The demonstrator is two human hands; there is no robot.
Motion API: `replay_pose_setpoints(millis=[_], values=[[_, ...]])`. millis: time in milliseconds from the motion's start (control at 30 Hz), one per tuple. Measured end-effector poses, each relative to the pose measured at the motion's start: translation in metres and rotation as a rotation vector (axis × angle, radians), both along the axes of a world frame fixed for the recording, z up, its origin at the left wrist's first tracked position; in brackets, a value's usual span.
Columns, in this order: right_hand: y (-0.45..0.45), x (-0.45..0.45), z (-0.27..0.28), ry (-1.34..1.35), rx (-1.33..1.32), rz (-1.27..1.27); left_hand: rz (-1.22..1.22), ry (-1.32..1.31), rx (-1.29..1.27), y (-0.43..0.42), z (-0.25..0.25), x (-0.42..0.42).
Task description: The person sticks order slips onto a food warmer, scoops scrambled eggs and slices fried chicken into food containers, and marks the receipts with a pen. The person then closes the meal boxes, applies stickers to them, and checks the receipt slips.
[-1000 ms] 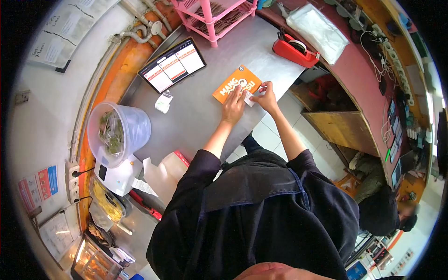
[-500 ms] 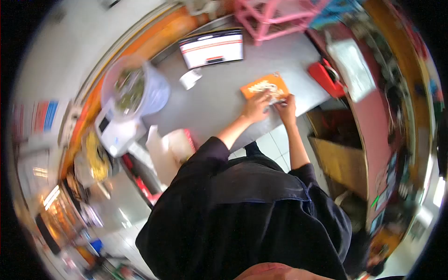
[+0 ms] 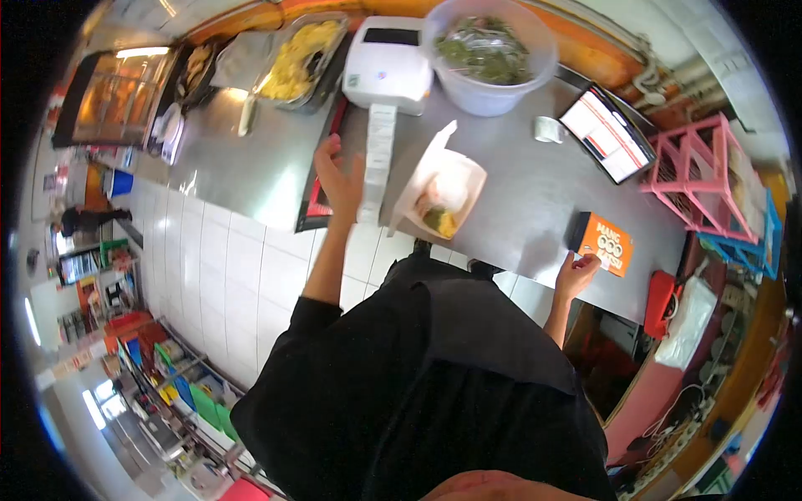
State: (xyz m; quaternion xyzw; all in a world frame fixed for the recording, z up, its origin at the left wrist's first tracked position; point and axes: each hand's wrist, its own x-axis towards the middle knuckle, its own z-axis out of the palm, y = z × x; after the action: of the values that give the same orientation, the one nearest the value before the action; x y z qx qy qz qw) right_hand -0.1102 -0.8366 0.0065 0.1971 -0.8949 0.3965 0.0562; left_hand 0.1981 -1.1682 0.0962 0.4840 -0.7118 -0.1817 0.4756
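My left hand (image 3: 338, 179) is raised with its fingers spread and nothing in it. It is just left of a long white printed paper strip (image 3: 380, 150) hanging from a white label printer (image 3: 387, 71). At the table's front edge, my right hand (image 3: 575, 277) has loosely bent fingers over the near edge of a closed orange box (image 3: 608, 242) with white lettering; thumb and fingers look apart. Between my hands stands an open white carton (image 3: 464, 179) with its lid up, holding a white, rice-like mound and yellow and green food.
A clear tub (image 3: 476, 100) of packed greens stands behind the carton. A screen (image 3: 606, 134), a small white paper roll (image 3: 548, 129) and a pink rack (image 3: 689, 179) are at the back. A red stapler-like item (image 3: 660, 305) lies right. Left, a tray of yellow food (image 3: 305, 63) sits on another counter.
My view has turned left. My left hand has left the orange box and moved to the hanging paper strip. My right hand remains at the box's near edge.
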Motion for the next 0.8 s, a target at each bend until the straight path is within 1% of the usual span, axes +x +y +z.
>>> replay_pose_setpoints(millis=[33, 67, 100, 133, 167, 200, 233, 267, 300, 333, 367, 400, 433, 467, 500, 533, 567, 633, 667, 733, 800], values=[[-0.018, 0.011, 0.010, -0.020, -0.037, 0.046, 0.009, 0.080, 0.323, -0.031, -0.038, 0.035], [-0.034, 0.020, 0.019, -0.042, -0.072, 0.090, 0.036, 0.052, 0.536, -0.053, -0.071, 0.047], [-0.048, 0.026, 0.019, -0.002, -0.095, 0.150, 0.059, 0.029, 0.745, -0.072, -0.097, 0.058], [-0.063, 0.034, 0.025, -0.011, -0.086, 0.161, -0.020, -0.078, 0.666, -0.082, -0.121, 0.058], [-0.081, 0.043, 0.037, -0.025, -0.139, 0.243, -0.114, -0.186, 0.582, -0.092, -0.137, 0.045], [-0.096, 0.051, 0.050, -0.033, -0.192, 0.315, -0.188, -0.225, 0.539, -0.103, -0.141, 0.030], [-0.106, 0.059, 0.062, -0.033, -0.176, 0.298, -0.264, -0.261, 0.504, -0.105, -0.139, 0.017], [-0.117, 0.067, 0.074, 0.040, -0.177, 0.360, -0.278, -0.257, 0.520, -0.105, -0.128, 0.004], [-0.125, 0.075, 0.083, 0.113, -0.180, 0.429, -0.384, -0.158, 0.734, -0.107, -0.113, -0.008], [-0.131, 0.084, 0.088, 0.117, -0.167, 0.428, -0.487, -0.054, 0.943, -0.108, -0.110, -0.013], [-0.137, 0.092, 0.092, 0.084, -0.236, 0.427, -0.491, -0.047, 0.948, -0.104, -0.118, -0.012], [-0.142, 0.101, 0.094, 0.050, -0.306, 0.426, -0.604, 0.192, 1.091, -0.096, -0.135, -0.007], [-0.148, 0.111, 0.095, 0.052, -0.296, 0.425, -0.712, 0.437, 1.227, -0.085, -0.137, -0.001], [-0.153, 0.122, 0.095, 0.004, -0.315, 0.412, -0.732, 0.282, 1.246, -0.073, -0.138, 0.012], [-0.159, 0.133, 0.096, -0.042, -0.337, 0.399, -0.751, 0.124, 1.257, -0.056, -0.128, 0.029], [-0.166, 0.145, 0.097, -0.080, -0.348, 0.417, -0.804, 0.123, 1.243, -0.040, -0.134, 0.049], [-0.175, 0.157, 0.104, -0.064, -0.345, 0.470, -0.854, 0.122, 1.229, -0.024, -0.140, 0.070], [-0.193, 0.176, 0.109, -0.077, -0.337, 0.571, -0.828, 0.236, 1.310, 0.008, -0.126, 0.105], [-0.203, 0.185, 0.109, -0.152, -0.361, 0.619, -0.848, 0.230, 1.342, 0.018, -0.122, 0.122], [-0.224, 0.204, 0.116, -0.089, -0.308, 0.722, -0.749, 0.355, 1.388, 0.038, -0.105, 0.145], [-0.243, 0.220, 0.119, -0.079, -0.322, 0.877, -0.698, 0.392, 1.414, 0.046, -0.094, 0.164]])
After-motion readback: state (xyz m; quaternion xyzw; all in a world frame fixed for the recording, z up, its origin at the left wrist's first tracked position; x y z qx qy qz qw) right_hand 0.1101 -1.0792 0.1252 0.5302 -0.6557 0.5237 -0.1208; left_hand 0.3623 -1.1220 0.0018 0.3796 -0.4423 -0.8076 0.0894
